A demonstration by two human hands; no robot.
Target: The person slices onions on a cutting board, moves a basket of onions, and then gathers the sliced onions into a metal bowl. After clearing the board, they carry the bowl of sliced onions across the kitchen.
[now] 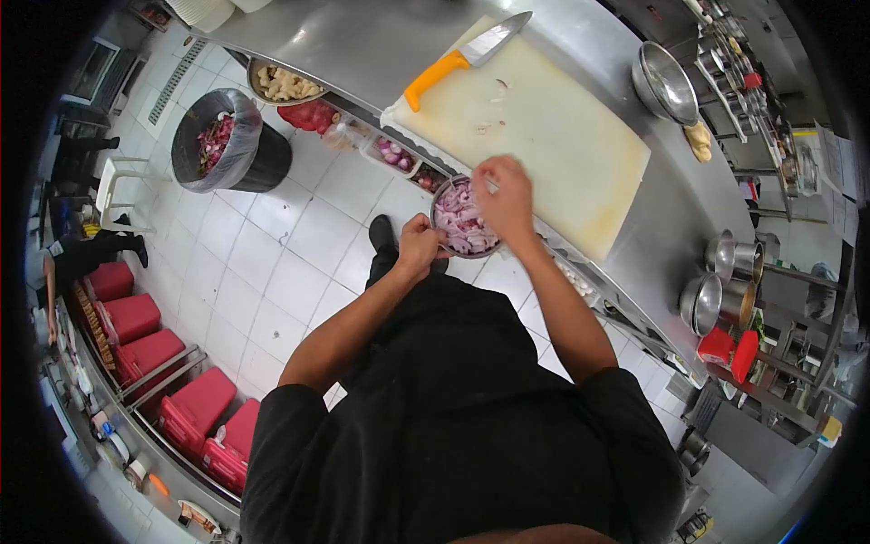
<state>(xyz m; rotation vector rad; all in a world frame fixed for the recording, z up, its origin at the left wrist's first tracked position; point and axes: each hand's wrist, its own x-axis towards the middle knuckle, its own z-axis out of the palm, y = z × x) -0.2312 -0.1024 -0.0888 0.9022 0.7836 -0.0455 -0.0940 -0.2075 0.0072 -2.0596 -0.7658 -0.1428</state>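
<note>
A round metal bowl (439, 228) filled with sliced red onion (460, 218) is held just off the counter's front edge. My left hand (420, 245) grips its near left rim, fingers closed around the edge. Over the bowl's right side, beside the board's edge, is my right hand (505, 197). Its fingers are curled and slightly blurred; what they hold, if anything, I cannot make out. On the counter lies a large white cutting board (553, 145) with a few onion scraps. A chef's knife with an orange handle (437, 80) rests across its far left corner.
A lined black bin (272, 159) with onion peelings stands on the tiled floor at left. Below the counter are a bowl of ginger-like roots (283, 83) and a tub of red onions (393, 154). Metal bowls (666, 82) sit on the counter at right. Another person (82, 263) is at far left.
</note>
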